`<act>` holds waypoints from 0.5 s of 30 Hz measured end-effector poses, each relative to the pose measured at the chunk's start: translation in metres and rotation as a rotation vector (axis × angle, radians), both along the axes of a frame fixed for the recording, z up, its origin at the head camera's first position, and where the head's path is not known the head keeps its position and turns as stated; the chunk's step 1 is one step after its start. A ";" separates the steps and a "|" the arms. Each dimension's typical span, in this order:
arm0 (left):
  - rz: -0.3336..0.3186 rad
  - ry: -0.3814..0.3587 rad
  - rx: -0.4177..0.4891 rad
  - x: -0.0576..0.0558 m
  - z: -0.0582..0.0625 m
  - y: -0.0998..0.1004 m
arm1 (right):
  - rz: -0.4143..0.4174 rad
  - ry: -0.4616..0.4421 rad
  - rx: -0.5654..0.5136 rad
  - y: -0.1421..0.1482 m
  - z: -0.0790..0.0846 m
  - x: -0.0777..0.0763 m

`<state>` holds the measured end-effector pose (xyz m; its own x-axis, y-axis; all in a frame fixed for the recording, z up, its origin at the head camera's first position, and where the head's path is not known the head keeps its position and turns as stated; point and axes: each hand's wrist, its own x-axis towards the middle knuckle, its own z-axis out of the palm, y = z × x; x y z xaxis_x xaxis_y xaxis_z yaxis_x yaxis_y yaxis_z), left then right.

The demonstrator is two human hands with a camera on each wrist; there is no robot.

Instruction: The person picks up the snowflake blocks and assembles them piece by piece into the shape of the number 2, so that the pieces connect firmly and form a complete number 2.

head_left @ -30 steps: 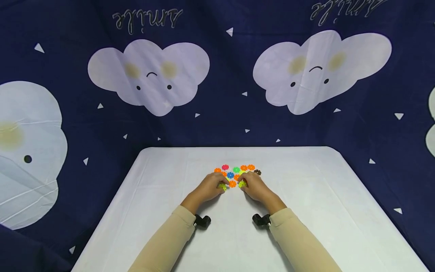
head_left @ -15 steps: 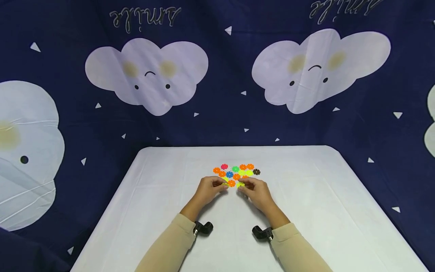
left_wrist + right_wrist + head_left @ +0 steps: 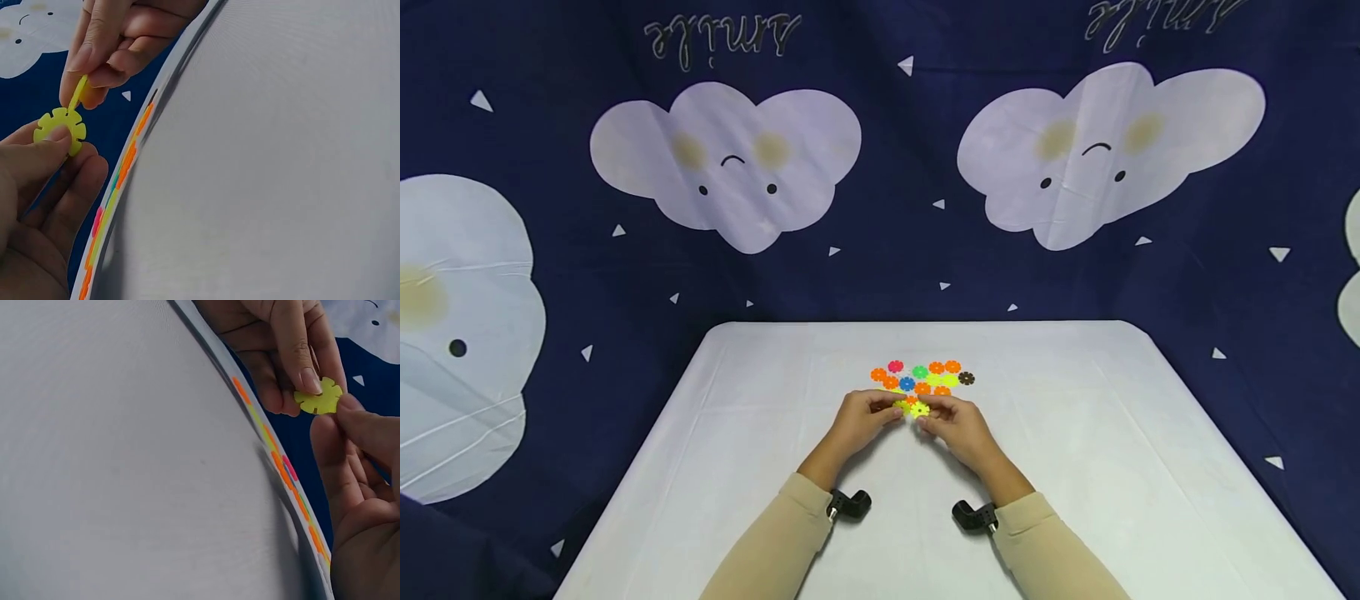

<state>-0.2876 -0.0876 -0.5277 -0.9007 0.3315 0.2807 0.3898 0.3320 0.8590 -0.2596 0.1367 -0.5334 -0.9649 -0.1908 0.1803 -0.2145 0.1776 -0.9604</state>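
And you're bringing them together now! Half a second ago a gap was showing between your hands; now your left hand and right hand are nearly meeting above the table. Your left grip is pinching the yellow left disc, thumb pressing on its face; your right grip is pinching the yellow right disc, which is standing edge-on in the left wrist view.

There it is: the two rims are looking to be touching, the right disc's edge coming down at the left disc's slotted rim. That's putting the pair in position to join, by my reading, though I'm not seeing clearly whether a slot is catching. The right wrist view isn't helping much, with one yellow face showing and fingers covering the contact.

Behind your work, the nearest orange disc, plainly showing between your hands a moment ago, is now peeking out over the held pair. The blue disc, green disc, pink disc and brown disc are staying put on the table beyond, lying flat.
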 end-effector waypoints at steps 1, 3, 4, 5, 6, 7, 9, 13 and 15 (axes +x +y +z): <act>0.000 0.004 0.001 0.000 0.000 0.000 | -0.001 -0.007 -0.003 0.000 0.000 0.000; -0.002 0.007 0.002 0.000 0.000 0.001 | -0.003 -0.016 -0.010 0.000 0.000 0.001; -0.003 0.013 0.001 0.000 0.000 0.001 | 0.001 -0.019 -0.015 0.000 -0.001 0.001; -0.005 0.020 0.000 0.000 0.000 0.001 | 0.005 -0.022 -0.018 0.001 -0.001 0.001; -0.007 0.031 -0.001 0.001 0.000 0.001 | 0.009 -0.028 -0.023 0.001 -0.001 0.001; -0.010 0.042 -0.002 0.001 0.000 0.001 | 0.019 -0.037 -0.037 0.001 -0.002 0.001; -0.018 0.067 -0.002 0.001 0.000 0.001 | 0.036 -0.071 -0.075 0.002 -0.002 0.001; -0.039 0.110 0.008 0.001 0.000 0.000 | 0.093 -0.145 -0.206 0.004 -0.004 0.001; -0.067 0.120 0.039 0.001 -0.001 0.000 | 0.114 -0.167 -0.244 0.005 -0.005 0.000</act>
